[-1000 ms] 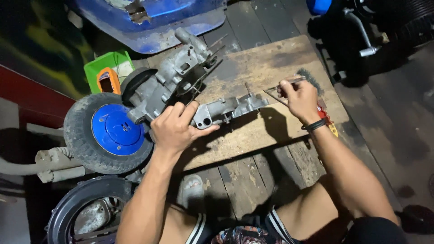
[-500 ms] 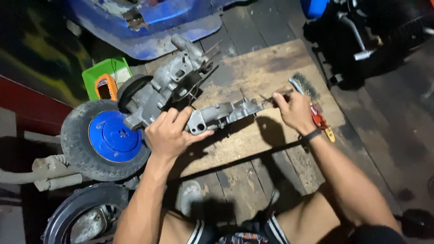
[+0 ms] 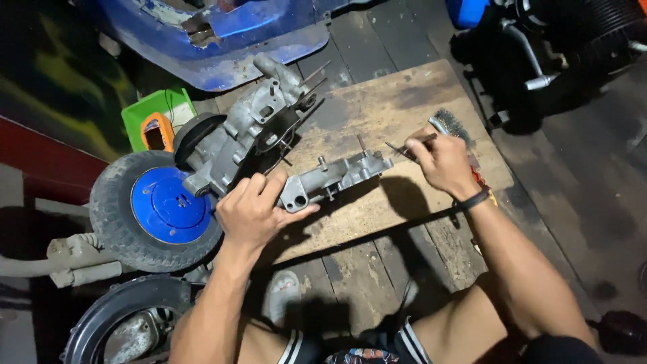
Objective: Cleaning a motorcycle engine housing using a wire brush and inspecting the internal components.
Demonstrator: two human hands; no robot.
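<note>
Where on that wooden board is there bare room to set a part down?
The worn wooden board is bare along its far edge, beyond the grey metal casing half and wire brush. Its near edge under the right hand is also open. The left, by the engine block, is crowded.

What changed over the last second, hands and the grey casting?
The right hand drew its thin tool back a little from the end of the grey casting; its grip on the tool is unchanged. The left hand holds the casting's near end as before. The casting, wire brush, engine block and blue-hubbed wheel stayed put.
</note>
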